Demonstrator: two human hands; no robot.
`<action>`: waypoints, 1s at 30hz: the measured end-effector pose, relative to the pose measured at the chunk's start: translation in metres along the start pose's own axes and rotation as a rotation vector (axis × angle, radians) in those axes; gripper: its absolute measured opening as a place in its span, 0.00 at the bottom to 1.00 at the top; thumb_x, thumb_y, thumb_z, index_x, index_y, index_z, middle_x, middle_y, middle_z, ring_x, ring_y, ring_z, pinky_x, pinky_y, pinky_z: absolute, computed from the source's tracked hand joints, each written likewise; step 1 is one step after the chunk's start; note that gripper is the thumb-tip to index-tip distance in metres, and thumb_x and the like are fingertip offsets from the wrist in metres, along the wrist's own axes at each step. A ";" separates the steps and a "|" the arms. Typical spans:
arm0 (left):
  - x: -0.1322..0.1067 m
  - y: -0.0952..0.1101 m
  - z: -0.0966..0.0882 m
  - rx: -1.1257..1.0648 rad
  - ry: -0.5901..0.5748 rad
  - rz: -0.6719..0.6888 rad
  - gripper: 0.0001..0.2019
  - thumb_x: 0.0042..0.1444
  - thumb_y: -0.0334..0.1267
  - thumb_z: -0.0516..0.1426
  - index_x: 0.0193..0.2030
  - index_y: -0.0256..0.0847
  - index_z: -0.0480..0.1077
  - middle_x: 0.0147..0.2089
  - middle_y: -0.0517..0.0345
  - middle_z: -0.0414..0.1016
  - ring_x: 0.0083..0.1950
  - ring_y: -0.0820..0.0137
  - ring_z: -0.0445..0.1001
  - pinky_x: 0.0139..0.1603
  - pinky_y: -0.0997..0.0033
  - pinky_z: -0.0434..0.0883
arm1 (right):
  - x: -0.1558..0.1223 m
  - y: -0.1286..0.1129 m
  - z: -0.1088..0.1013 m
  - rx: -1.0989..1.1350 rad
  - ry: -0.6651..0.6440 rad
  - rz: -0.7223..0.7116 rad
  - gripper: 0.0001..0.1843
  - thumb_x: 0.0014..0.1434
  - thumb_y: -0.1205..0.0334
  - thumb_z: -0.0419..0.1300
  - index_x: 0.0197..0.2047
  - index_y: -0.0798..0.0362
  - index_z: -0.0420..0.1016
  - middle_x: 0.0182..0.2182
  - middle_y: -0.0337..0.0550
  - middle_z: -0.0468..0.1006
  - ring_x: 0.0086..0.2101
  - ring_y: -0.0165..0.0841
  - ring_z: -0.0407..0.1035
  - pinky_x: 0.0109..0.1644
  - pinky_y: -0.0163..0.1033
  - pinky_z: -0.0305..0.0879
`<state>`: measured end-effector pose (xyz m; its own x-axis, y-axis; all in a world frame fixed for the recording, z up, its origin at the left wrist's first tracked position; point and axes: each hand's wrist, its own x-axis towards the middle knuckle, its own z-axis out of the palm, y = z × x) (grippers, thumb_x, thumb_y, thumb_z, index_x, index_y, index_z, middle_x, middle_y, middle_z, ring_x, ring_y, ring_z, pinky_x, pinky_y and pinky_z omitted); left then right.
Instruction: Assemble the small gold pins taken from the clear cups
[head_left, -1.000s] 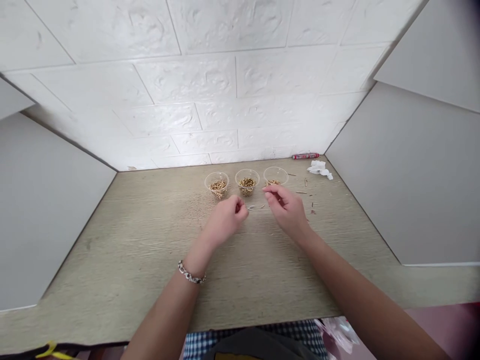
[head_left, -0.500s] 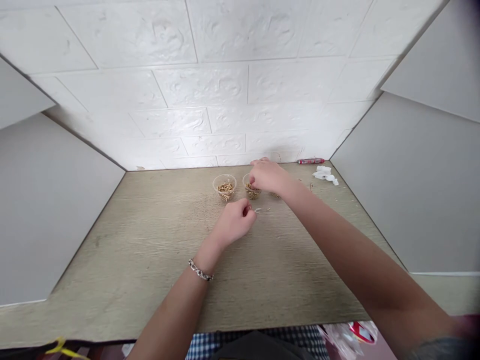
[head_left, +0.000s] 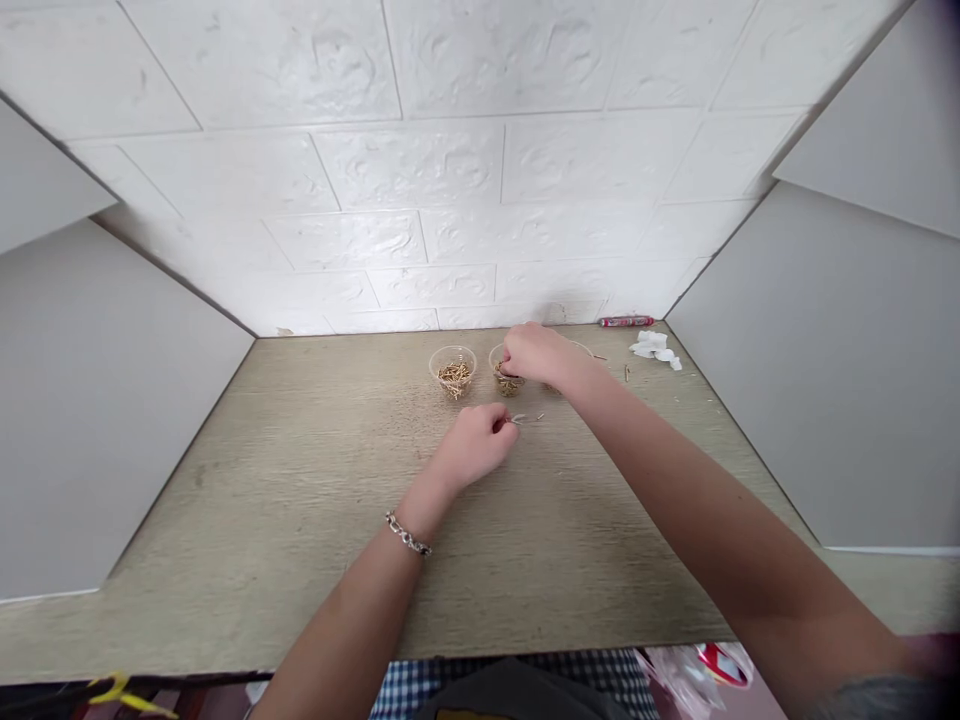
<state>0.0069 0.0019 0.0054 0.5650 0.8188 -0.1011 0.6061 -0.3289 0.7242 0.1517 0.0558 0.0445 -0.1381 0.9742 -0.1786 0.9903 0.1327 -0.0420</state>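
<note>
My left hand (head_left: 478, 440) is low over the table, its fingers pinched together. A thin whitish piece (head_left: 517, 419) sticks out at its fingertips; what it is, I cannot make out. My right hand (head_left: 538, 352) reaches down into the middle clear plastic cup (head_left: 494, 352), with bent fingers at the small brass-coloured pins (head_left: 508, 386) inside. Whether those fingers hold a pin is hidden. Left of it stands another clear cup (head_left: 453, 350), partly filled with similar brass-coloured pins. A third cup (head_left: 581, 347) is mostly covered by my right hand and wrist.
Small loose pieces (head_left: 540, 416) lie just right of my left hand. Farther right are a single pin (head_left: 627, 373), crumpled white tissue (head_left: 654, 348) and a red marker (head_left: 626, 321) by the wall. Grey panels (head_left: 810, 380) border the table on both sides.
My right hand has dipped slightly lower into the middle cup. My left hand stays pinched in nearly the same place, turned a little. The whole view has shifted slightly.
</note>
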 end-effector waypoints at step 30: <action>0.002 0.007 -0.003 -0.874 0.010 -0.151 0.08 0.49 0.41 0.54 0.29 0.37 0.64 0.28 0.62 0.66 0.25 0.80 0.62 0.25 0.79 0.60 | -0.093 -0.012 0.047 0.701 0.699 -0.109 0.06 0.56 0.64 0.55 0.30 0.51 0.73 0.34 0.42 0.78 0.39 0.33 0.71 0.44 0.40 0.65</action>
<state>0.0110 0.0021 0.0124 0.5061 0.8299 -0.2346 0.0273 0.2565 0.9662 0.1514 -0.0450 0.0153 0.0364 0.8817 0.4704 0.7076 0.3097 -0.6352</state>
